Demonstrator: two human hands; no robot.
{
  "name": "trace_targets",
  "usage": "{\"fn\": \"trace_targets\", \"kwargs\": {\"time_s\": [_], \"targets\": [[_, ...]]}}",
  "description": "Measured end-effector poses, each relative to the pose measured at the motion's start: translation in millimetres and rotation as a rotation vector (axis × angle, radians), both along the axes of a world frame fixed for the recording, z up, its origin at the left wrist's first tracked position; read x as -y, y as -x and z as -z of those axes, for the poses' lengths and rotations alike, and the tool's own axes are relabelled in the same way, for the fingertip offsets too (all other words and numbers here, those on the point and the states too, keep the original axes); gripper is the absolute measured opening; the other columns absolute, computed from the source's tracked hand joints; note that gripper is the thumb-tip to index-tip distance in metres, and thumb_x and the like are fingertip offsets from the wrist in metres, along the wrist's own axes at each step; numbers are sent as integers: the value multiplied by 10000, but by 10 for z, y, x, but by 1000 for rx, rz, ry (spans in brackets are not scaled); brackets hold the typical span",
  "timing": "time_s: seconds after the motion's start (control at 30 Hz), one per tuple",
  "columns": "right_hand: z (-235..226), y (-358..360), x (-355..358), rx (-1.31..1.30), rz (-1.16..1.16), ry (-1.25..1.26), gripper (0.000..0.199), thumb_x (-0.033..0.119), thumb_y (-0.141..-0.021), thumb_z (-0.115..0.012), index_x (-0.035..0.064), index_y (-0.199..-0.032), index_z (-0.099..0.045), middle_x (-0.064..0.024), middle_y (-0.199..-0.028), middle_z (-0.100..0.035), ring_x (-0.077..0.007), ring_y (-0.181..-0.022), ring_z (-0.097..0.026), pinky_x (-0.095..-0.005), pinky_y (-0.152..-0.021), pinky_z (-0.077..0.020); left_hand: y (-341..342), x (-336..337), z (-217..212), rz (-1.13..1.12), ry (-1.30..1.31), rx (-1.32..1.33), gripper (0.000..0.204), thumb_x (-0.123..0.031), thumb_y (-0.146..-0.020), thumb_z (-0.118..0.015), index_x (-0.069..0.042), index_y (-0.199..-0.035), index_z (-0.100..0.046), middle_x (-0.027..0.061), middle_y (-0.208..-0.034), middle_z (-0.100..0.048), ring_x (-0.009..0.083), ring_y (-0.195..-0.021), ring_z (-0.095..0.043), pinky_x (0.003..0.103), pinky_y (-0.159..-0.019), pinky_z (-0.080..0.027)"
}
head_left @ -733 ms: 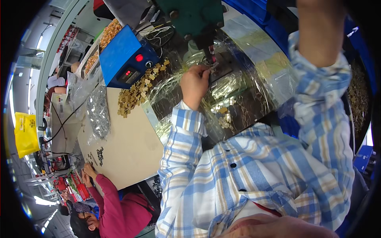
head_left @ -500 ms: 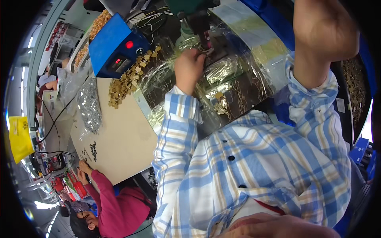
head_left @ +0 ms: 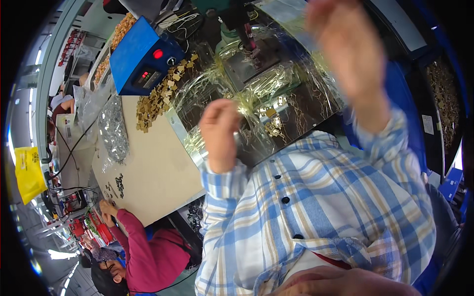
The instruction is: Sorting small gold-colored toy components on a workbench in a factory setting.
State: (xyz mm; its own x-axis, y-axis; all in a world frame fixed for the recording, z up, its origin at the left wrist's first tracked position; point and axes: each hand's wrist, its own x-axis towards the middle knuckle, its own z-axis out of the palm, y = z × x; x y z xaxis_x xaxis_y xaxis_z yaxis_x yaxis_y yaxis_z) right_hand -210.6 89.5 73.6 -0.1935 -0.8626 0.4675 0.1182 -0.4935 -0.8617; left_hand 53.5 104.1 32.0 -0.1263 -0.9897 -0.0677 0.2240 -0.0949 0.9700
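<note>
My left hand (head_left: 220, 133), slightly blurred, hovers over the near left part of the film-covered work plate (head_left: 306, 123). Its fingers look curled together; whatever they hold, if anything, cannot be made out. At the upper right my right hand (head_left: 353, 54) is raised and smeared by motion, so its fingers do not show clearly. Beyond my left hand stands a dark green press machine (head_left: 232, 17), its narrow tool above a dark metal block (head_left: 252, 64). Several small brass-coloured metal pieces (head_left: 273, 123) lie on the plate, to the right of my left hand.
A blue control box (head_left: 143, 59) with a red light stands at the left, beside a heap of brass-coloured pieces (head_left: 153, 101). Further left lies a clear bag of silvery parts (head_left: 113, 130). A co-worker in a dark pink top (head_left: 153, 261) sits at the beige table (head_left: 148, 172).
My left hand has drawn back from the press tool toward my body. My right hand has swung leftward from the upper right, closer to the plate.
</note>
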Motion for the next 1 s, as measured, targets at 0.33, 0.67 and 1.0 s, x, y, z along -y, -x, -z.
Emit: {"fn": "trace_targets", "kwargs": {"time_s": [0.33, 0.67, 1.0], "targets": [[755, -509, -601, 1362, -501, -721, 269, 260, -904, -451, 58, -1017, -587, -73, -956, -602, -187, -909, -571, -313, -835, -467, 1137, -136, 137, 125, 1075, 742, 81, -123, -703, -651, -84, -750, -598, 85, -837, -586, 277, -726, -544, 384, -645, -422], [787, -443, -619, 1493, -515, -580, 190, 217, -887, -491, 57, -901, -593, -50, -921, -613, -153, -870, -573, -277, -795, -479, 1336, -157, -17, 151, 1254, 1113, 488, -349, -856, -433, -58, -1248, -454, 154, -1225, -464, 326, -1152, -395, 461, -941, -225], [-147, 1431, -808, 1485, -446, 446, 371, 215, -876, -473, -103, -1066, -454, -222, -1107, -527, -370, -1039, -514, -494, -888, -442, 1117, -94, -365, 62, 1248, 685, 326, 7, -809, -544, 52, -1131, -522, 188, -1032, -524, 330, -951, -502, 401, -815, -412]]}}
